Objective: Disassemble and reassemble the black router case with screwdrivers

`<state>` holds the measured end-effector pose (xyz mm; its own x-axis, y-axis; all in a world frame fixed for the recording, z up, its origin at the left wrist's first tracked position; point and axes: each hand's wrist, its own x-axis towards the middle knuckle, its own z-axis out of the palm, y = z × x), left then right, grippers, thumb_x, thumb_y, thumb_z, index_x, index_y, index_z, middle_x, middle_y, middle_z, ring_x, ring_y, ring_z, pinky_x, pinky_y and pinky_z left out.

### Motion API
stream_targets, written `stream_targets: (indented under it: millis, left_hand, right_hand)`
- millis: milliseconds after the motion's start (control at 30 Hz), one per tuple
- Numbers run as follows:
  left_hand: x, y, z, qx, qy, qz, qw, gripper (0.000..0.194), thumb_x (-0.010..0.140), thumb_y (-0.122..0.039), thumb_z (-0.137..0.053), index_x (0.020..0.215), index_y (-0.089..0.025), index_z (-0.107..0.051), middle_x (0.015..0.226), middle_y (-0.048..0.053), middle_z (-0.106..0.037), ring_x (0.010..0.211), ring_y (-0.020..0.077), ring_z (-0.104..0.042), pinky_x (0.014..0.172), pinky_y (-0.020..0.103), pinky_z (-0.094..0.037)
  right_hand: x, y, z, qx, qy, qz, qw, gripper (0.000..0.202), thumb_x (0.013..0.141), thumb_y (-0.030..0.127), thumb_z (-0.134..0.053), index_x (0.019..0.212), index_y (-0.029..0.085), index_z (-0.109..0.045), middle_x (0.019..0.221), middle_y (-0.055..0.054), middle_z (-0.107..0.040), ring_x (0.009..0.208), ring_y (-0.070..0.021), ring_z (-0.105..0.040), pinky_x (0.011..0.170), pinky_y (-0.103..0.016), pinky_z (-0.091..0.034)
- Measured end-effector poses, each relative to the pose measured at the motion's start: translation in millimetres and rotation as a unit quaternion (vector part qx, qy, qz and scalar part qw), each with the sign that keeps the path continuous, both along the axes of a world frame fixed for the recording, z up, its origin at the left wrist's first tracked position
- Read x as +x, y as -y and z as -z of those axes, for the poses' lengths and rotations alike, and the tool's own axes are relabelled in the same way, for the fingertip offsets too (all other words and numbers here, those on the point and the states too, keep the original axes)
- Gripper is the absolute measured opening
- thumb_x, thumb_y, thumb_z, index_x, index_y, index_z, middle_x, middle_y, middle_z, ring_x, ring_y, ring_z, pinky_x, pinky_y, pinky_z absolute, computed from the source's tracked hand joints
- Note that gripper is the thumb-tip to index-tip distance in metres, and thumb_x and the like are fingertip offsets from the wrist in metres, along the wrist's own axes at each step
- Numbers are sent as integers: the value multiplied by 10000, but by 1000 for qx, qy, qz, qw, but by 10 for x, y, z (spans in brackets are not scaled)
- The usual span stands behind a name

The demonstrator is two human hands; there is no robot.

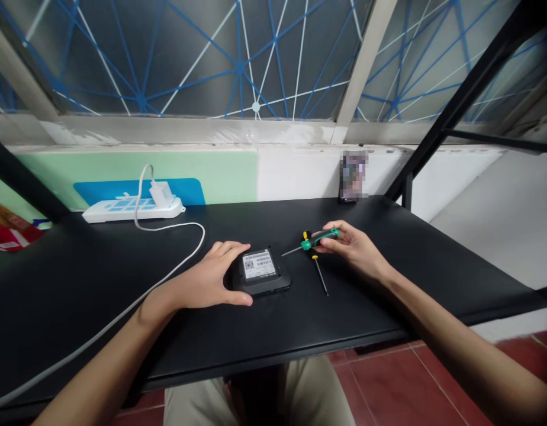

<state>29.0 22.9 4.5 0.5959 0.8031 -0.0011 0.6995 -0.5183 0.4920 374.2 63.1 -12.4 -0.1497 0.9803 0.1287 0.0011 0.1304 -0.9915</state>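
Observation:
A flat black electronic box with rounded corners lies on the black table, a white printed label with a QR code on its upper face. My left hand grips its left side, thumb along the near edge and fingers at the far edge. Between the fingers of my right hand is a green-and-black screwdriver, its thin shaft pointing left and its tip just right of the box, apart from it. Below it on the table lies a second screwdriver with yellow on its handle, partly hidden behind the first.
A white power strip with a plugged-in charger stands at the back left. Its white cable runs across the table's left side. A phone-like object, blurred, leans on the wall. Red packaging is at far left.

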Motion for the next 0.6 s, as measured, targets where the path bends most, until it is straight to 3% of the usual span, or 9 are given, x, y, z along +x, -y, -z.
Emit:
stream_targets:
  millis: [167,333,467,600]
  left_hand:
    - [22,15,-23,-6,-12,-11,1000,955,780,-615,-725,1534,-220,-292,1545,131,-367,1416,362,-324,1186,551,-300]
    - [5,24,-1,-2,-15,-11,1000,953,785,-612,-717,1540,-216,-291,1553,132,-361,1425,360,-317,1191,546,-295]
    - [-8,24,5,-2,-20,-13,1000,960,788,-619,-709,1545,-217,-278,1558,128,-353,1429,359,-312,1189,547,-301]
    - [-4,24,-6,0,-29,-16,999,972,791,-621,-704,1547,-188,-275,1562,138,-347,1426,353,-315,1197,534,-296]
  right_hand:
    - [46,17,28,12,14,34,999,436,715,415,-858,1009,221,-601,921,-9,-736,819,-162,-739,832,-317,-619]
    - [167,-4,28,6,40,69,997,379,732,432,-841,942,237,-594,854,30,-696,718,-126,-710,754,-253,-571]
    - [261,-26,34,1,52,117,992,400,714,469,-839,870,237,-553,849,16,-693,731,-144,-689,744,-270,-535]
    - [237,-22,49,27,87,99,991,456,695,476,-837,773,223,-466,869,-5,-664,795,-163,-658,770,-289,-493]
